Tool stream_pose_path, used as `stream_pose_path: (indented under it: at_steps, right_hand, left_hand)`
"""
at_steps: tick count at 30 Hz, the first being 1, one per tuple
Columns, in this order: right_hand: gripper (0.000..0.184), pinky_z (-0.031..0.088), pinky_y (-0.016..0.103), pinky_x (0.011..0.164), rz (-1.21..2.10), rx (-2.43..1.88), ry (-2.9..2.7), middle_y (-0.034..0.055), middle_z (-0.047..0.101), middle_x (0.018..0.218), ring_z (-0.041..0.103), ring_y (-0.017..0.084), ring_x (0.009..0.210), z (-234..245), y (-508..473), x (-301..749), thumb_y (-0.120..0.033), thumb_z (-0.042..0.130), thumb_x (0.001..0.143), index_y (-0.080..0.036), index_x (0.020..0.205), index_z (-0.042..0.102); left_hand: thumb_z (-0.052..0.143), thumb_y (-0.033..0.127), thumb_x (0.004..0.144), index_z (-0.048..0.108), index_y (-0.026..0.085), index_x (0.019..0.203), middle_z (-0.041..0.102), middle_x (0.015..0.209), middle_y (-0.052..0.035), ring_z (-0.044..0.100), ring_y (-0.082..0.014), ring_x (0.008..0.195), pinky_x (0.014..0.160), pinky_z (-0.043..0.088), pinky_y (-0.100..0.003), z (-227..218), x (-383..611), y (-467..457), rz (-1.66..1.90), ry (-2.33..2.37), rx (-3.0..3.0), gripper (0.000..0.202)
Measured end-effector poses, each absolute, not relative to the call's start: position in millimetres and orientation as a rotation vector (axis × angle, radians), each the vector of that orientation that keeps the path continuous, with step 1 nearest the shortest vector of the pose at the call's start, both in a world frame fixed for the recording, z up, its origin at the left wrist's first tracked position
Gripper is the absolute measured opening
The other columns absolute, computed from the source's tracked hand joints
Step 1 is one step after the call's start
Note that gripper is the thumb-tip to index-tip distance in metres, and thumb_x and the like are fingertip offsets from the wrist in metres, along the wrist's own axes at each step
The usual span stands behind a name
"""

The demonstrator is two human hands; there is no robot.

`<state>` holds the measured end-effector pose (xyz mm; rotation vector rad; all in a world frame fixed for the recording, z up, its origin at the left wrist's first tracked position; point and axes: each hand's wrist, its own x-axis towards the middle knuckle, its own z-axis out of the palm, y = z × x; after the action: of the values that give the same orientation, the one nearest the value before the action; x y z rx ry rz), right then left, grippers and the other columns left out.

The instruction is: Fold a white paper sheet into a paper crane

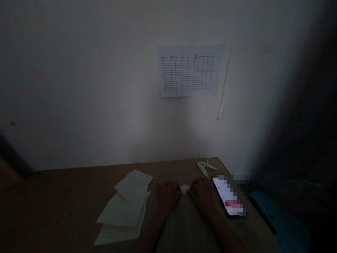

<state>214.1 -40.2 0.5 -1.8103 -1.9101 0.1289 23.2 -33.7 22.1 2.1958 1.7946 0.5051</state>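
Note:
In dim light, my left hand point(167, 194) and my right hand point(202, 192) rest close together on a brown table point(65, 203). Both pinch a small white folded paper point(185, 188) between their fingertips, fingers curled down onto it. A loose stack of white paper sheets point(126, 207) lies just left of my left hand. A lit phone point(228, 200) lies flat just right of my right hand.
Small folded white paper figures point(204, 167) sit at the table's far right corner. A printed table sheet point(188, 70) hangs on the white wall behind. A blue object point(279, 225) lies off the table's right edge, in shadow.

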Motion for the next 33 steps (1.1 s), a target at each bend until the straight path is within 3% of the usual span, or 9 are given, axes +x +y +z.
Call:
stream_pose_path:
  at_steps: [7, 18, 25, 33]
  right_hand:
    - [0.009, 0.025, 0.055, 0.114, 0.142, -1.825, -1.876, 0.0077, 0.071, 0.118, 0.050, 0.034, 0.131, 0, -40, 212, -0.036, 0.076, 0.086, -0.028, 0.087, 0.081]
    - [0.010, 0.026, 0.052, 0.112, 0.213, -1.842, -1.841, 0.0084, 0.072, 0.117, 0.051, 0.034, 0.129, 3, -39, 211, -0.034, 0.076, 0.087, -0.026, 0.083, 0.080]
    - [0.013, 0.019, 0.059, 0.117, 0.117, -1.872, -1.901, 0.0104, 0.071, 0.120, 0.048, 0.037, 0.134, 5, -41, 208, -0.032, 0.070, 0.091, -0.025, 0.092, 0.081]
    - [0.017, 0.019, 0.064, 0.119, 0.012, -1.926, -1.944, 0.0144, 0.071, 0.123, 0.048, 0.039, 0.135, 5, -41, 202, -0.032, 0.066, 0.092, -0.023, 0.097, 0.081]
  left_hand:
    - [0.066, 0.031, 0.093, 0.078, 0.037, 0.109, 0.075, 0.125, -0.0002, 0.053, -0.0321, 0.136, 0.123, 0.015, -0.068, 23, 25, -33, 0.497, 1.789, 2.177, 0.021]
    - [0.064, 0.037, 0.094, 0.079, 0.030, 0.102, 0.072, 0.130, -0.0057, 0.055, -0.0338, 0.131, 0.118, 0.027, -0.068, 33, 31, -22, 0.358, 1.786, 2.261, 0.018]
    - [0.068, 0.035, 0.090, 0.080, 0.031, 0.100, 0.072, 0.130, -0.0043, 0.054, -0.0346, 0.133, 0.119, 0.026, -0.068, 27, 33, -19, 0.399, 1.815, 2.204, 0.016]
    - [0.065, 0.036, 0.090, 0.079, 0.031, 0.100, 0.072, 0.130, -0.0050, 0.054, -0.0343, 0.132, 0.119, 0.024, -0.069, 30, 33, -21, 0.364, 1.805, 2.207, 0.018]
